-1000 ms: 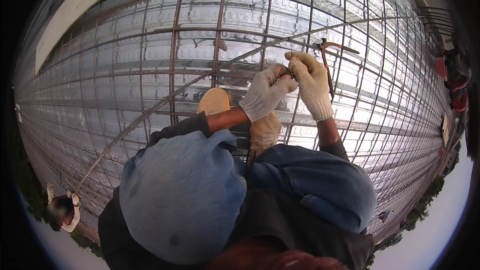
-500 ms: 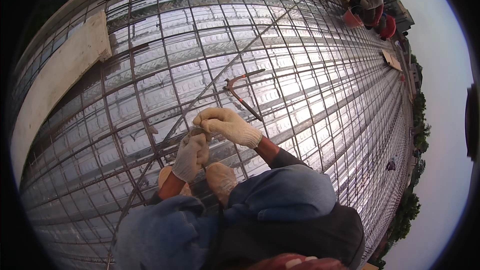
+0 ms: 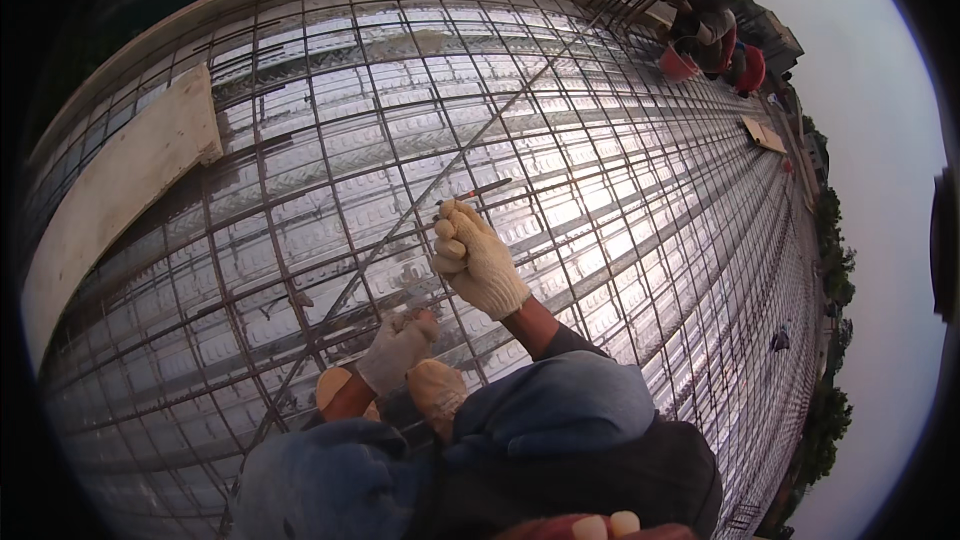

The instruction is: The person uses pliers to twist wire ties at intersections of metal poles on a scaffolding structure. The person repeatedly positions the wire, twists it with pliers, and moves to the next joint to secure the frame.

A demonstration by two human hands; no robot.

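Observation:
My right hand (image 3: 482,262), in a cream knitted glove, is raised over the rebar mesh (image 3: 380,105) with its fingers curled in. Whatever it holds, if anything, is too small or hidden to name. Nearer to me, my left hand (image 3: 397,350), in a greyer glove, is closed low over the mesh beside my shoe (image 3: 436,395), its fingertips pinched together. I cannot make out what is between them. Just beyond the right hand lies a pincer-like tool with orange-marked handles; one handle (image 3: 490,188) shows, and the hand covers most of the rest.
Ribbed shiny metal decking (image 3: 345,145) lies under the mesh. A pale board (image 3: 130,185) rests at the left, and a diagonal bar (image 3: 470,145) crosses the grid. At the far right, people crouch by a red bucket (image 3: 678,62); a small board (image 3: 763,134) lies beyond.
My hands have come apart: the right moved up and right, over the pincer-like tool; the left dropped slightly towards me. The whole view has shifted a little.

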